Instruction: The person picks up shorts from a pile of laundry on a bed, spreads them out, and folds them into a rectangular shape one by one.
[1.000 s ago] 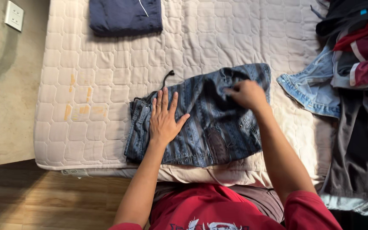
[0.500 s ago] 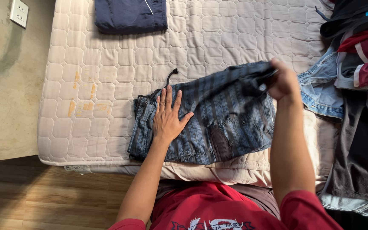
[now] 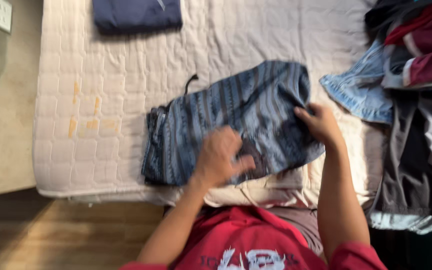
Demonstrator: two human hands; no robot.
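Both hands, blurred, on striped shorts (image 3: 226, 115); clothes pile (image 3: 416, 100) beside.

- Your left hand (image 3: 220, 159) sits just below the centre of the frame, blurred, fingers curled loosely inward with the knuckles facing up.
- Your left forearm runs from the lower middle of the frame up and to the right to that hand, bare to the red sleeve.
- Your right hand (image 3: 320, 124) lies right of centre, fingers bent and pinched together, thumb side turned left.
- Your right forearm rises almost straight from the lower right, elbow bent near the bottom edge.
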